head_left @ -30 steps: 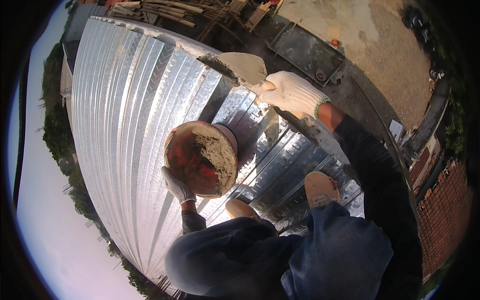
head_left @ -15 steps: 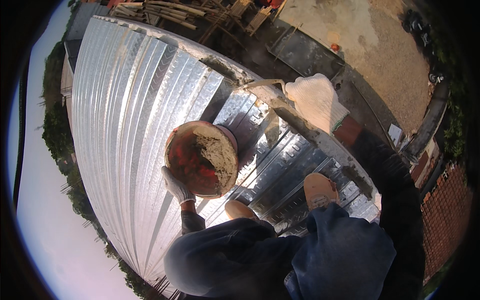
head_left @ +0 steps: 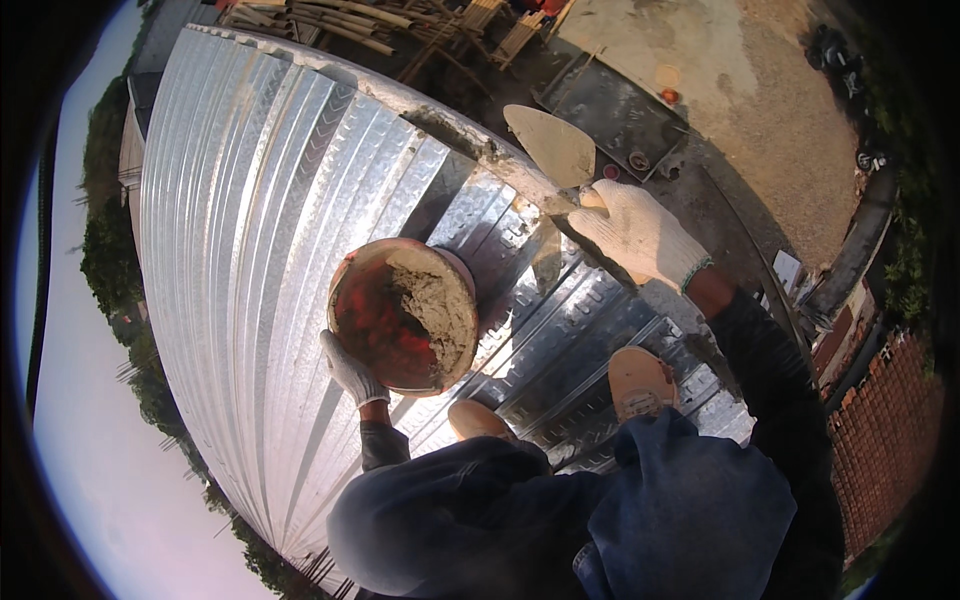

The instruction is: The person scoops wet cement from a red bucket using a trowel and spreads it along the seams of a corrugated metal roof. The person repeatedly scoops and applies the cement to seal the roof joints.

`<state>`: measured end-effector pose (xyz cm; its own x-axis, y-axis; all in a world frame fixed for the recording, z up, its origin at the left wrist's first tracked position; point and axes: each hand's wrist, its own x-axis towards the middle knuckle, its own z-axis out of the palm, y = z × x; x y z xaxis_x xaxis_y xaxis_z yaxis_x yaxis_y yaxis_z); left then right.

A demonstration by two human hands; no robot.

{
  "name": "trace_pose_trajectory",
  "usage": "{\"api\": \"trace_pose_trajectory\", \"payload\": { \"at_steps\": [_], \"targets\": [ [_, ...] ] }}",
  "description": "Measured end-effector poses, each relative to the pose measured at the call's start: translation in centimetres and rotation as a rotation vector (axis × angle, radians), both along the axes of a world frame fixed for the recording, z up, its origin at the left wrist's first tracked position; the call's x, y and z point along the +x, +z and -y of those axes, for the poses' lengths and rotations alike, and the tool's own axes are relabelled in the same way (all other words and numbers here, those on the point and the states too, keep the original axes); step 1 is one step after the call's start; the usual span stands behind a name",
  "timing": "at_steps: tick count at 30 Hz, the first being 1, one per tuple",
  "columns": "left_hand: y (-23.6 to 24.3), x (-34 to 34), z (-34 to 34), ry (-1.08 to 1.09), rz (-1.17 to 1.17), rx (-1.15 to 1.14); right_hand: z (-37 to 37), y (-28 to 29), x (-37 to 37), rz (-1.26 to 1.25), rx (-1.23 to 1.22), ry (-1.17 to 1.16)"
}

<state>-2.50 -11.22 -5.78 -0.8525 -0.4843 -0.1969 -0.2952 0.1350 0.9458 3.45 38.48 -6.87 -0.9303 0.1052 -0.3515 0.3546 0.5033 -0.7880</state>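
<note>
Grasping a trowel (head_left: 553, 145) with the right hand's (head_left: 648, 237) fingers near the metal decking's (head_left: 225, 190) far-right edge; gripping a mortar bucket (head_left: 365, 320) with the left hand (head_left: 355, 377).

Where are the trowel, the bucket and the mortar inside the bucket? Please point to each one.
Trowel (head_left: 553, 147), head view: middle of the flat blade.
Bucket (head_left: 370, 316), head view: reddish inner wall.
Mortar (head_left: 441, 303), head view: middle of the lumpy surface.

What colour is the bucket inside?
Red: the bucket is red inside, with greyish-brown mix along its right side. The head view shows it best.
</note>
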Motion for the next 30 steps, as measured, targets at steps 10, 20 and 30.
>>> {"api": "trace_pose_trajectory", "payload": {
  "at_steps": [10,20,30],
  "targets": [
    [-0.5,-0.1,0.8,-0.032,0.038,-0.081,3.4,-0.3,-2.8,0.33,-0.754,-0.108],
    [0.4,0.3,-0.1,-0.007,0.044,-0.069,5.0,-1.8,-11.5,-0.166,0.05,0.25],
    [1.2,0.3,-1.7,-0.004,0.073,-0.022,9.3,1.2,-14.4,-0.2,0.442,0.297]
  ]
}}
